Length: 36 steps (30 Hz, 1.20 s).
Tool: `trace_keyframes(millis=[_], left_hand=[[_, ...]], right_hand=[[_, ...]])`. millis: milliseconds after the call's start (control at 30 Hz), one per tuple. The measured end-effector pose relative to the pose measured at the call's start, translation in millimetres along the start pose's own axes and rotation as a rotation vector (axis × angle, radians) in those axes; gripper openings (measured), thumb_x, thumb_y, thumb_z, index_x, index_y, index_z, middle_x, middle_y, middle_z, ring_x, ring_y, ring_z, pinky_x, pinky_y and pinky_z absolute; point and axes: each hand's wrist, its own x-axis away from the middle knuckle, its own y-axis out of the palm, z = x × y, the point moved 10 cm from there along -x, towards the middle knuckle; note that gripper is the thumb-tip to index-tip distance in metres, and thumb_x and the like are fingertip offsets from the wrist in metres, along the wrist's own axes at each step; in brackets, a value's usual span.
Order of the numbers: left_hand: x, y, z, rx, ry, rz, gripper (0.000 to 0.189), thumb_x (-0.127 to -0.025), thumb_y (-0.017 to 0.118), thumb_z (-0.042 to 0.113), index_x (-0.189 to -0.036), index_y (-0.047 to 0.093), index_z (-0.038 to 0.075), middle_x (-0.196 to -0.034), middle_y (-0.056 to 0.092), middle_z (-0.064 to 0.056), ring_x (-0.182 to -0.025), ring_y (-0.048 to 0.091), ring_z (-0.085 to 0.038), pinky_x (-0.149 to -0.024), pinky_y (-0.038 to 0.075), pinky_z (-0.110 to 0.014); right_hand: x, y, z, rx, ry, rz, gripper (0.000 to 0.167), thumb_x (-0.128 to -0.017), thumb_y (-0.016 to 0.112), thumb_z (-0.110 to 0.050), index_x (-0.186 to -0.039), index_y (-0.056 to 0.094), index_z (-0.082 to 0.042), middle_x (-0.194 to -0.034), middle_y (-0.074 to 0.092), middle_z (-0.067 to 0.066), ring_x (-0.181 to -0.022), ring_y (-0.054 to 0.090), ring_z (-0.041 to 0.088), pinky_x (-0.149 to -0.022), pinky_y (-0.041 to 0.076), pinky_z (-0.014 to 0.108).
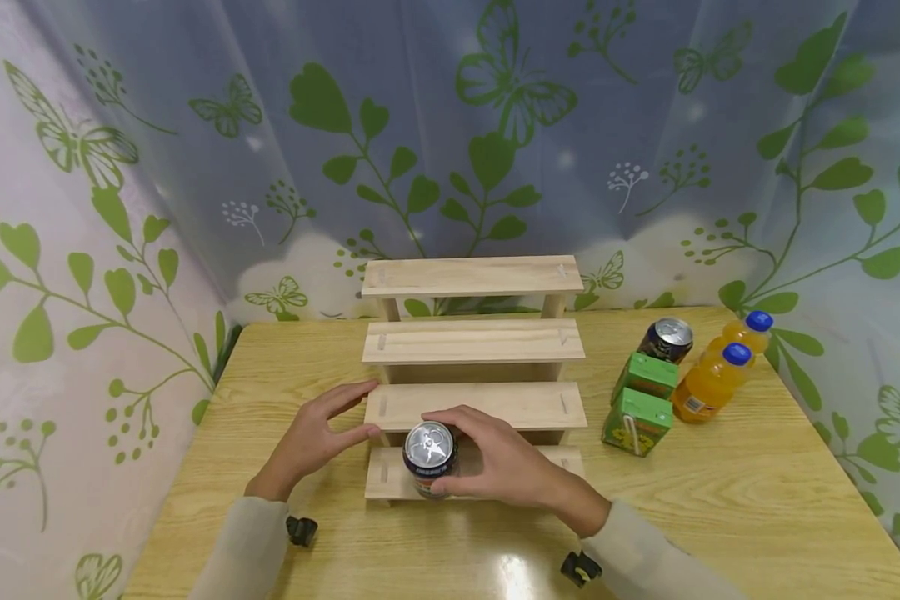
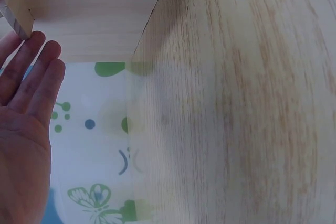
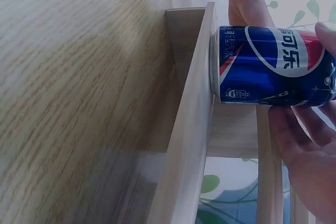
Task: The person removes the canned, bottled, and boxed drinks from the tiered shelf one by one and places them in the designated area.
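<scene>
A blue soda can [image 1: 429, 454] stands upright at the left part of the lowest step of a wooden stepped shelf [image 1: 474, 340]. My right hand [image 1: 506, 462] grips it from the right, thumb in front and fingers behind. In the right wrist view the can [image 3: 273, 66] has its base against the bottom board [image 3: 186, 114], with the hand [image 3: 315, 156] around its side. My left hand [image 1: 315, 437] touches the left end of the shelf's second-lowest step, fingers extended. From the left wrist, that hand [image 2: 31, 103] shows straight fingers at a board's end, holding nothing.
To the right of the shelf stand another can [image 1: 667, 340], two green drink cartons [image 1: 637, 422] and two orange-drink bottles [image 1: 712, 383] with blue caps. Everything is on a wood-grain table [image 1: 765, 517]. A leaf-and-butterfly patterned curtain [image 1: 435, 125] hangs behind the shelf.
</scene>
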Motion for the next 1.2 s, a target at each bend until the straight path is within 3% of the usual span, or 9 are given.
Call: trace_keyframes(millis=[700, 1200], left_hand=[[-0.6, 0.7, 1.6, 0.013, -0.001, -0.006, 0.069, -0.096, 0.088, 0.026, -0.158, 0.06, 0.016, -0.157, 0.063, -0.005, -0.145, 0.061, -0.031, -0.118, 0.053, -0.05], [0.4, 1.9, 0.1, 0.028, -0.021, -0.018, 0.069, -0.097, 0.086, 0.029, -0.159, 0.059, 0.017, -0.158, 0.061, -0.004, -0.145, 0.061, -0.033, -0.119, 0.052, -0.051]], right_hand=[[3.5, -2, -5, 0.04, -0.028, 0.053, 0.077, -0.088, 0.094, -0.041, -0.153, 0.06, -0.017, -0.145, 0.066, -0.006, -0.131, 0.065, 0.012, -0.112, 0.058, 0.043], [19.4, -42, -11, 0.039, 0.02, 0.155, 0.077, -0.084, 0.098, -0.035, -0.15, 0.064, -0.016, -0.141, 0.071, -0.007, -0.122, 0.07, 0.014, -0.1, 0.063, 0.038]])
